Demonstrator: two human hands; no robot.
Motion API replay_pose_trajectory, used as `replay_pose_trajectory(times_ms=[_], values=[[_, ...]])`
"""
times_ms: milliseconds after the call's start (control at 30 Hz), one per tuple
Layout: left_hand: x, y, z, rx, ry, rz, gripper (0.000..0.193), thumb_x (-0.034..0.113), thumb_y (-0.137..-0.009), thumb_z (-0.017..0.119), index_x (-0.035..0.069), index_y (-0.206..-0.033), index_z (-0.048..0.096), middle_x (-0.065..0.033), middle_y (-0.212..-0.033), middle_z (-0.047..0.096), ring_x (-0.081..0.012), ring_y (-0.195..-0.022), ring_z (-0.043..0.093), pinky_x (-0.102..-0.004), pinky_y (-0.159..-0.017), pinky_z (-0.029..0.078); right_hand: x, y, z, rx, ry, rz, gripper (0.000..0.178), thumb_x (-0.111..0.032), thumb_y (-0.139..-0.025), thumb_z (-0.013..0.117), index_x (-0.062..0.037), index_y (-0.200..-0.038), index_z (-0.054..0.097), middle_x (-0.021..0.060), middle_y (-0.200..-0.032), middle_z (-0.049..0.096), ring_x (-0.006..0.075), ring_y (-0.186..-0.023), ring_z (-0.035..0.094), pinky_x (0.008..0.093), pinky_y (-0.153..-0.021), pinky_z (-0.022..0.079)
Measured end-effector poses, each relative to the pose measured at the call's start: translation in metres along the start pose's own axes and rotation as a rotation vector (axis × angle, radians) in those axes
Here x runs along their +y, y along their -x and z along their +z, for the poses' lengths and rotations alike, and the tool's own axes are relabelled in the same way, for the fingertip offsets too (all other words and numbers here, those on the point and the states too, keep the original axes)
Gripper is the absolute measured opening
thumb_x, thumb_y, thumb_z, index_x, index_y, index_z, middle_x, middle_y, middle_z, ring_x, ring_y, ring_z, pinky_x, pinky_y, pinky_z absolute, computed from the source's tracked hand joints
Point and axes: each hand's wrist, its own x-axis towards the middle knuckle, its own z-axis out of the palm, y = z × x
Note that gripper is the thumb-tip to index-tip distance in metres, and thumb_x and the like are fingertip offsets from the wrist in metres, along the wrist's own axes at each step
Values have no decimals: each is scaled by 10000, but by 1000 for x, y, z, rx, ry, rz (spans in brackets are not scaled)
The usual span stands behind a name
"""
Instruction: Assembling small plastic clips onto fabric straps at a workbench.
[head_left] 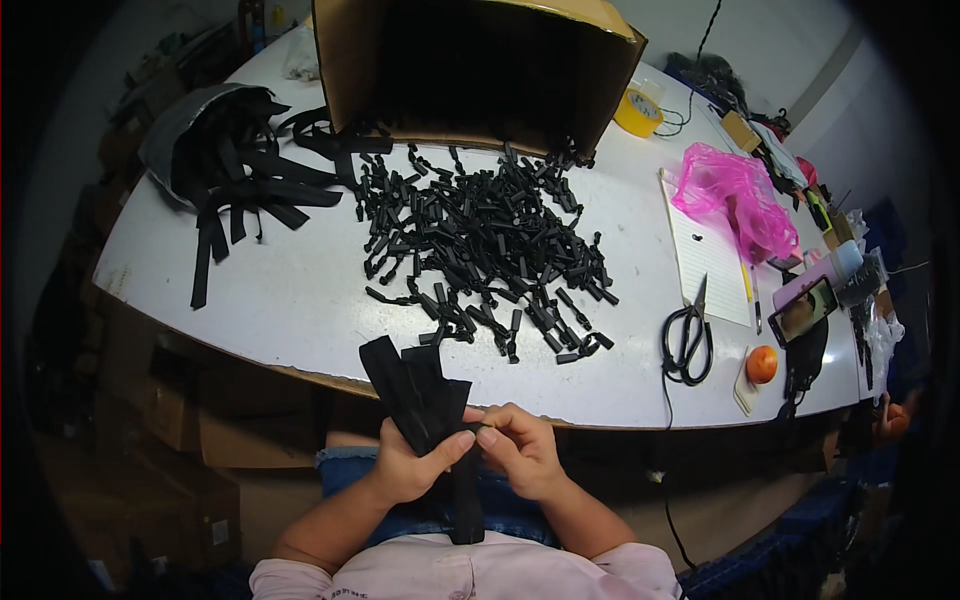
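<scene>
Strips (424, 392), black, clamped in the left hand (408, 468)
Right hand (522, 452), alongside, pinches a dark bit (478, 429), mostly hidden.

You've got a bunch of flat, matte black fabric strips (420, 395) held up in front of you, top ends fanned out unevenly and tipping left, while one long black fabric strip (467, 505) hangs pretty much straight down.

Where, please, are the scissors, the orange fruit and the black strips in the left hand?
Scissors (697, 313), head view: near the pivot.
Orange fruit (762, 365), head view: middle of its skin.
Black strips (411, 394), head view: on the fanned upper part.
</scene>
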Motion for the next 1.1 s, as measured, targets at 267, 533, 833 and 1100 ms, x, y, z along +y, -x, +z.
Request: replay_pose_trajectory(times_ms=[267, 533, 833, 1100], values=[[-9, 2, 5, 105, 47, -45, 157, 72, -734, 572, -3, -872, 567, -40, -727, 568, -46, -510, 468, -155, -418, 359, 7, -4, 8, 184, 583, -492, 42, 4, -756, 516, 27, -790, 508, 60, -635, 491, 96, -517, 411, 205, -476, 336], [-8, 2, 8, 102, 37, -24, 165, 67, -734, 572, 1, -884, 562, -34, -745, 566, -42, -535, 478, -156, -440, 370, 5, -2, 3, 147, 529, -404, 37, -12, -768, 507, 21, -779, 496, 45, -620, 474, 88, -527, 404, 213, -479, 335], [-3, 1, 2, -38, -12, -52, 183, 63, -736, 578, -3, -906, 562, -30, -732, 561, -43, -542, 483, -160, -452, 386, 11, -2, -6, 24, 252, -276, 87, -69, -791, 507, 0, -747, 477, -3, -618, 434, 45, -516, 355, 191, -462, 290], [-5, 1, -2, -94, 5, -46, 185, 56, -741, 589, 8, -919, 566, -23, -719, 557, -45, -539, 483, -156, -448, 399, 4, -1, -7, -43, 64, -143, 83, -52, -791, 505, -5, -730, 472, -10, -629, 416, 40, -532, 348, 185, -473, 281]])
